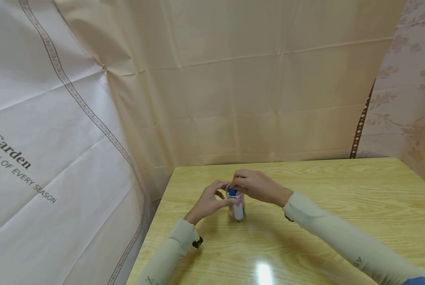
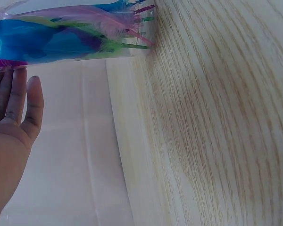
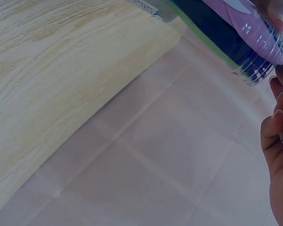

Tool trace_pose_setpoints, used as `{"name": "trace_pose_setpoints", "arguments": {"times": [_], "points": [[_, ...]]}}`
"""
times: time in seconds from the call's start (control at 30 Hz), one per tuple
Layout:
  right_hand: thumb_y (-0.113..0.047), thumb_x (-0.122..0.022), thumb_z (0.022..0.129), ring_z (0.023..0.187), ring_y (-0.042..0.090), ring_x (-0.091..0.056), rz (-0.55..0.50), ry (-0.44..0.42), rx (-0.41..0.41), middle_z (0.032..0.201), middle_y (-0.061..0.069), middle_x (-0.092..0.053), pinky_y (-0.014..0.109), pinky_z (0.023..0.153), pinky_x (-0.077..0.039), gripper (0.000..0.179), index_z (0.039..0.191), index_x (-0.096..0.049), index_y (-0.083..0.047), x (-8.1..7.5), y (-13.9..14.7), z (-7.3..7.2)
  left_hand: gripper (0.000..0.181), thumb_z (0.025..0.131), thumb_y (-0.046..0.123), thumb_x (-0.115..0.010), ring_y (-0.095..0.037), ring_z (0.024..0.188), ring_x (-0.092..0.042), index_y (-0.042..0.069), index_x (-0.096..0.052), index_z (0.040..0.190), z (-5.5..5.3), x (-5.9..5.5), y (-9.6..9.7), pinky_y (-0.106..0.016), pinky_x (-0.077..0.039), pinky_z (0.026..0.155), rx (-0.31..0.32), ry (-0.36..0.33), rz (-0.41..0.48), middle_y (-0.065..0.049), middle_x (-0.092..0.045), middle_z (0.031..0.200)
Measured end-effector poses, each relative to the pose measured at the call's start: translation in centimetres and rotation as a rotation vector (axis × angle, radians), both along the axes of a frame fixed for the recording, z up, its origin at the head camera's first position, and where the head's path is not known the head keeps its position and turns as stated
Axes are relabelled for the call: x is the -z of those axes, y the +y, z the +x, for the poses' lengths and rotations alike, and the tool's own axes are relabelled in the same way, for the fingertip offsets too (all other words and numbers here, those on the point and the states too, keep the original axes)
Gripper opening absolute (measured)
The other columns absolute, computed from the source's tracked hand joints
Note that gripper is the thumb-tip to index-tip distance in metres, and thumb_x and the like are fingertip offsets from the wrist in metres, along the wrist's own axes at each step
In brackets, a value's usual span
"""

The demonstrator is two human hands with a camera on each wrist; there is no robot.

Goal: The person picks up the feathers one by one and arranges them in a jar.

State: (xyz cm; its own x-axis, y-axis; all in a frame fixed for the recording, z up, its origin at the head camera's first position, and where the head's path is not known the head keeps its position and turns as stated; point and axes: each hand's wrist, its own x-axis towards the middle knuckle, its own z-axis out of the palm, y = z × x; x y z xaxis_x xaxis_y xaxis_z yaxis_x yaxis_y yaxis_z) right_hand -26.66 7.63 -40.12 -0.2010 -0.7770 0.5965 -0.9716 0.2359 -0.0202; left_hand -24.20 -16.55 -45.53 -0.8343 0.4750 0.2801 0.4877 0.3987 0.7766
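Note:
A clear plastic jar stands upright on the table, packed with colourful feathers in blue, pink, purple and green. My left hand holds the jar near its rim, thumb in front and fingers behind. Over the jar's mouth is my right hand, its fingers curled down and pinching at the feather tops; a blue feather shows just under the fingertips. In the right wrist view the feathers reach up to the threaded neck beside the curled fingers. Exactly which feathers the right hand pinches is partly hidden.
The wood-grain table extends to both sides of the jar and farther to the right. A beige cloth hangs behind its back edge, and a white printed cloth hangs on the left.

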Motion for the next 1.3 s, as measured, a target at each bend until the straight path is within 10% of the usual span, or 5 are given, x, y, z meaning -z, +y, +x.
{"name": "trace_pose_setpoints", "arguments": {"times": [0.67, 1.3], "points": [[-0.003, -0.079, 0.090, 0.085, 0.007, -0.063, 0.105, -0.010, 0.003, 0.106, 0.000, -0.065, 0.021, 0.068, -0.055, 0.026, 0.112, -0.073, -0.015, -0.1, -0.4, 0.0, 0.045, 0.093, 0.040, -0.077, -0.013, 0.114, -0.058, 0.029, -0.064, 0.135, -0.5, 0.1, 0.1, -0.044, -0.055, 0.091, 0.020, 0.010, -0.006, 0.010, -0.062, 0.125], [-0.009, -0.075, 0.094, 0.080, 0.012, -0.064, -0.031, -0.138, 0.408, 0.101, -0.002, -0.070, 0.031, 0.063, -0.054, 0.017, 0.111, -0.074, -0.012, 0.2, 8.7, 0.5, 0.067, 0.088, 0.039, -0.083, -0.014, 0.111, -0.059, 0.023, -0.056, 0.147, -0.8, -0.4, -0.3, -0.040, -0.055, 0.090, 0.017, 0.035, -0.066, 0.008, -0.062, 0.128]]}}
